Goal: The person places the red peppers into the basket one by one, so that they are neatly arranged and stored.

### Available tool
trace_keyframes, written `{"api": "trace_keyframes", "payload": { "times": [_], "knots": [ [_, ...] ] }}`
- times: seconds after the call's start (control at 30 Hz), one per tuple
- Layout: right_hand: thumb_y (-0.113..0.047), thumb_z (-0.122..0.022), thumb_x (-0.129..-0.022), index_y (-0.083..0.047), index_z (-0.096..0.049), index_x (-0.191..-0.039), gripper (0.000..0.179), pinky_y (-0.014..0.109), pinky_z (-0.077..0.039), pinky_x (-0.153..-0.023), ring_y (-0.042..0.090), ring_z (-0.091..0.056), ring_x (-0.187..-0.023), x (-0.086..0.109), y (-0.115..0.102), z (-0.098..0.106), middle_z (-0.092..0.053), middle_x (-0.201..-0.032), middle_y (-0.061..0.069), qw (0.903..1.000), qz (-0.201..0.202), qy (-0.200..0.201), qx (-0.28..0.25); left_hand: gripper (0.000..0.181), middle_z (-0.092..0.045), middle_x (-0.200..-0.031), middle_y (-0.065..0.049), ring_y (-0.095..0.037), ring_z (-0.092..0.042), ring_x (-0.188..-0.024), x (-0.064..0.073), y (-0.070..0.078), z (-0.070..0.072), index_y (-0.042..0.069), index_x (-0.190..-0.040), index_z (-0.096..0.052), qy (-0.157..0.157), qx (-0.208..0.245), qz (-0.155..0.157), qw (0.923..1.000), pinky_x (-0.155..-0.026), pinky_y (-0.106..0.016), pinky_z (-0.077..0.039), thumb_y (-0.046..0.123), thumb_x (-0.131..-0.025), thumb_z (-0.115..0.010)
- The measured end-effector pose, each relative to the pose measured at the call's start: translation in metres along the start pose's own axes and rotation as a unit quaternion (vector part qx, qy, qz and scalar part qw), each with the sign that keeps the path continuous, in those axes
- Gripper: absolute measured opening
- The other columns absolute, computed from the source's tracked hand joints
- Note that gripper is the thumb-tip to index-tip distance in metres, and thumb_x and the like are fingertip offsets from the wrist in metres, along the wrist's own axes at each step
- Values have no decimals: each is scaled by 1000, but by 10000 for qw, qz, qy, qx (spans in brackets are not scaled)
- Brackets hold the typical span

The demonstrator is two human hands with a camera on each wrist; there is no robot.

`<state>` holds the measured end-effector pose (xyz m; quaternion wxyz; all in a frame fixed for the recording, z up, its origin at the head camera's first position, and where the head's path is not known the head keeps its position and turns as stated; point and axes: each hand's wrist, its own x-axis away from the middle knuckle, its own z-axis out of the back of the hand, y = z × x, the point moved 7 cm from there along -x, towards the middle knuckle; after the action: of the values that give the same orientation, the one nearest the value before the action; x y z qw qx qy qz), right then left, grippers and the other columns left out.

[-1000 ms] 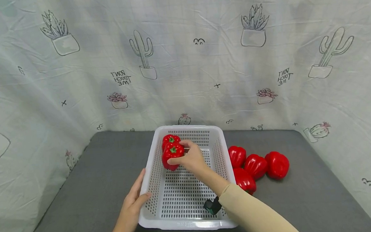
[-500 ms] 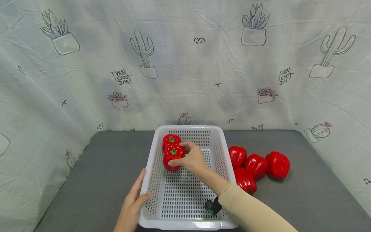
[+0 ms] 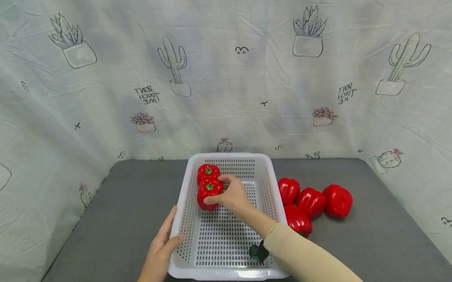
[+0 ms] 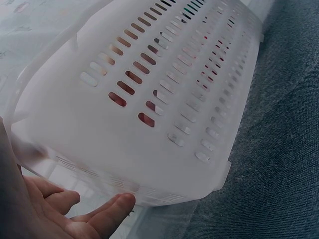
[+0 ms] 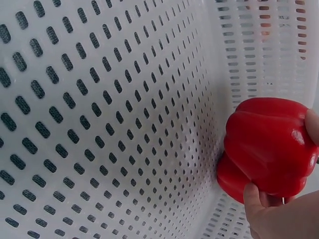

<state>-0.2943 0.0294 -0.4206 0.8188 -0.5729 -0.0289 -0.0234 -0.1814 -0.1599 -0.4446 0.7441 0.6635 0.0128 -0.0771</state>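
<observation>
My right hand [image 3: 233,197] grips a glossy red bell pepper [image 3: 209,198], thumb on its near side and fingers on its far side. The pepper is upright, green stem up, inside a white perforated plastic basket [image 3: 227,273]. Just behind it, partly covered, stands another red bell pepper [image 3: 208,170] in the basket's far left corner. The right wrist view shows the gripped pepper [image 5: 266,144] overlapping that second one [image 5: 231,179]. At the basket's left side my left hand [image 3: 157,250] holds the wall, thumb over the rim and fingers outside.
Several more red bell peppers [image 3: 312,202] lie on the grey tabletop [image 3: 375,244], close to the basket's right side. A small dark device [image 3: 259,251] on the right wrist hangs over the basket's near right part. A printed white curtain [image 3: 221,71] surrounds the table's back and sides.
The right hand and its pepper have shifted slightly toward the near side of the basket, showing a little more of the pepper behind. The left hand keeps its place.
</observation>
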Motion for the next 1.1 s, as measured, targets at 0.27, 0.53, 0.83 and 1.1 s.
{"api": "trace_keyframes", "payload": {
  "times": [0.27,0.53,0.83,1.1],
  "knots": [
    [-20,-90,-70,-11,-54,-130,71,41,-53,-88,27,-56,-109,0,1,-2,-55,-129,8,9996,184,-223,1,64,-26,-157,-12,-48,-43,-126,1,-1,1,25,-158,-23,-1,25,44,10000,-82,-59,-51,10,-100,-48],
    [-19,-90,-71,-9,-55,-127,67,42,-53,-88,29,-56,-109,-1,6,-3,-56,-128,11,9996,-12,-258,-112,65,-26,-157,-13,-50,-43,-125,1,-1,0,24,-158,-23,-1,18,-26,10000,-80,-60,-52,9,-100,-48],
    [-18,-89,-71,-7,-55,-130,69,44,-53,-87,31,-55,-111,-1,10,-5,-54,-130,13,9997,-105,-188,-105,66,-25,-157,-13,-50,-42,-125,0,-2,-1,24,-158,-22,-42,71,-3,10000,-81,-61,-51,7,-99,-47],
    [-18,-90,-71,-7,-54,-130,69,43,-53,-88,30,-55,-110,-2,10,-6,-55,-129,12,9998,-71,-135,-94,65,-25,-157,-14,-50,-41,-126,0,-1,-1,24,-158,-22,-38,87,33,9999,-81,-61,-51,8,-100,-48]
  ]
}}
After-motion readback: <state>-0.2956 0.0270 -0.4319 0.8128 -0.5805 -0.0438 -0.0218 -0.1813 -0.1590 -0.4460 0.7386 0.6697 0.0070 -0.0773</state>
